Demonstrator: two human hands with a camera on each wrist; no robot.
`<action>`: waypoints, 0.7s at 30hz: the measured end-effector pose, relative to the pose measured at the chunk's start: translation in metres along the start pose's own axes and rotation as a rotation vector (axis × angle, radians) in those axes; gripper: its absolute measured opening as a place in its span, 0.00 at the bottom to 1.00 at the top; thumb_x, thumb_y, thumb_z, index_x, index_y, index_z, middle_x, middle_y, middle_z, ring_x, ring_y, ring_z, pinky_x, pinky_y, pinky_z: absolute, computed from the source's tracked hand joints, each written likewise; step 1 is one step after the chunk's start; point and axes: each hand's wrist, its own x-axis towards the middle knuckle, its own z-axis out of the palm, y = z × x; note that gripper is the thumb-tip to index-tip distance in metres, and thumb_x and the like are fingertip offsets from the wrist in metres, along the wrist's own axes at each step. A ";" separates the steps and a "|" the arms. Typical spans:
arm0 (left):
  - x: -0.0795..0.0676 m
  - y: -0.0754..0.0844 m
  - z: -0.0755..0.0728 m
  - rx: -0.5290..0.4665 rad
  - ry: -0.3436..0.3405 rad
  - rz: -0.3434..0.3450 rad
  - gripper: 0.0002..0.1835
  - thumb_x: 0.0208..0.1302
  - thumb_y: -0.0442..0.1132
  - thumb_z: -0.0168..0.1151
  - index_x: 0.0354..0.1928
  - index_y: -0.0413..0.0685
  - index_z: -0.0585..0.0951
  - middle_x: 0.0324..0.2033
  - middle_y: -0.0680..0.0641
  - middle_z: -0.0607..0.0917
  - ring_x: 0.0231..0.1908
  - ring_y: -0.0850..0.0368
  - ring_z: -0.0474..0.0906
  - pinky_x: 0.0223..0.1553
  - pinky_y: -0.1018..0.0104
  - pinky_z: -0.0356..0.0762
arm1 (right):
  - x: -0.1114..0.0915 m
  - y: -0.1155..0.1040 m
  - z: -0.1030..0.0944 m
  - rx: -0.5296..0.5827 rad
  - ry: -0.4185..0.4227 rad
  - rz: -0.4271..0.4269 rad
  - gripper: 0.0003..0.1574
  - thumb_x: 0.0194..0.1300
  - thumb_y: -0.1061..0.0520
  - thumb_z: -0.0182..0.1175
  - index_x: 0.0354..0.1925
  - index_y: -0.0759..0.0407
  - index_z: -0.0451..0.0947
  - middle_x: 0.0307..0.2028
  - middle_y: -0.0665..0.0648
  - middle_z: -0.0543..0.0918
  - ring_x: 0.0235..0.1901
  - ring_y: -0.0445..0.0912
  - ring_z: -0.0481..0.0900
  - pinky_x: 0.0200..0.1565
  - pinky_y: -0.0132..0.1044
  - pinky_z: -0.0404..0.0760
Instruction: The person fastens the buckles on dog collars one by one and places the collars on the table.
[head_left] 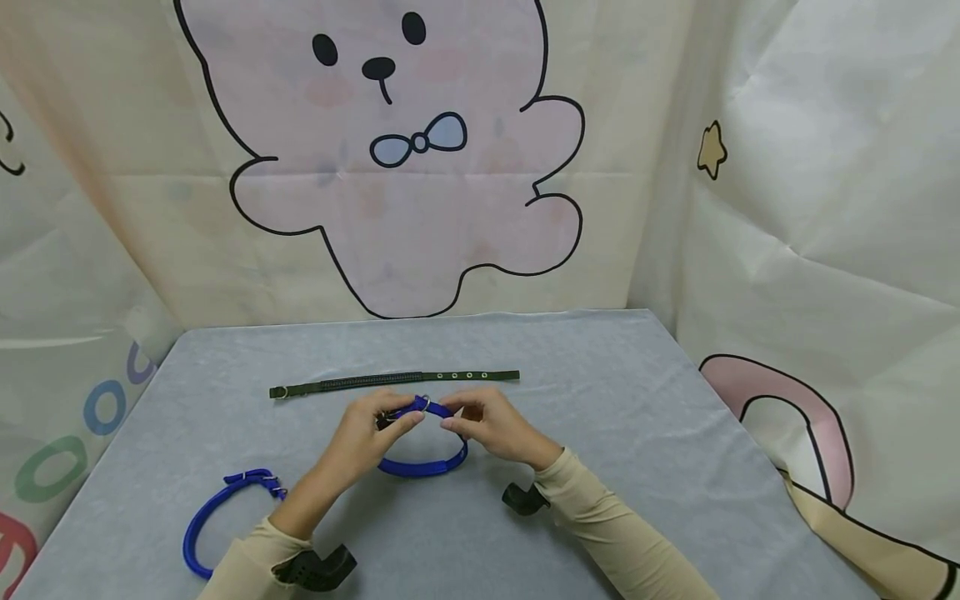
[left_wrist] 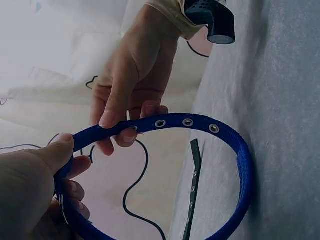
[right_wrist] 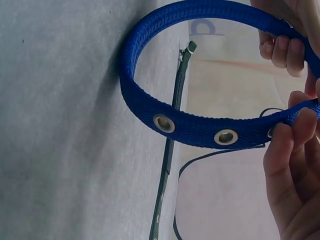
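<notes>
1. The blue eyelet collar (head_left: 420,469) could be springing open if the right hand's (head_left: 491,423) fingertip grip is loosening, since the webbing looks stiff
2. Its loop is hanging between and below both hands, nearer the person than the green eyelet collar (head_left: 393,381) lying on the desk (head_left: 637,458)
3. The left hand (head_left: 365,437) is pinching its buckle side, the right its eyelet side

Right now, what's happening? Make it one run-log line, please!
left fingers: pinch blue strap | right fingers: pinch same strap | green strap: nearly straight on table | second blue strap: curved on table
</notes>
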 end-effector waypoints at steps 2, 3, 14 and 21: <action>-0.001 0.001 0.001 0.013 -0.001 0.003 0.16 0.66 0.41 0.68 0.50 0.38 0.87 0.37 0.47 0.87 0.30 0.66 0.72 0.30 0.71 0.72 | 0.000 -0.001 0.002 0.005 0.002 -0.015 0.15 0.71 0.61 0.63 0.54 0.62 0.84 0.42 0.64 0.88 0.24 0.41 0.78 0.27 0.30 0.77; -0.001 0.001 0.002 0.021 -0.004 0.006 0.15 0.66 0.41 0.68 0.49 0.39 0.88 0.37 0.47 0.87 0.30 0.66 0.72 0.30 0.71 0.72 | 0.000 -0.001 0.003 0.006 0.003 -0.019 0.15 0.71 0.61 0.63 0.54 0.63 0.83 0.43 0.64 0.88 0.24 0.39 0.78 0.27 0.30 0.77; -0.003 0.003 0.008 -0.011 0.026 -0.057 0.18 0.66 0.40 0.69 0.56 0.43 0.84 0.34 0.47 0.89 0.24 0.66 0.75 0.26 0.72 0.74 | -0.002 -0.004 0.015 0.077 0.051 0.000 0.15 0.73 0.60 0.60 0.55 0.61 0.75 0.35 0.71 0.84 0.25 0.62 0.77 0.26 0.29 0.74; -0.003 0.005 0.009 -0.050 0.045 -0.070 0.15 0.64 0.38 0.71 0.50 0.48 0.80 0.30 0.48 0.88 0.20 0.66 0.71 0.23 0.71 0.71 | -0.001 -0.004 0.017 0.108 0.042 0.003 0.13 0.74 0.61 0.59 0.54 0.62 0.73 0.36 0.73 0.83 0.28 0.60 0.80 0.30 0.32 0.79</action>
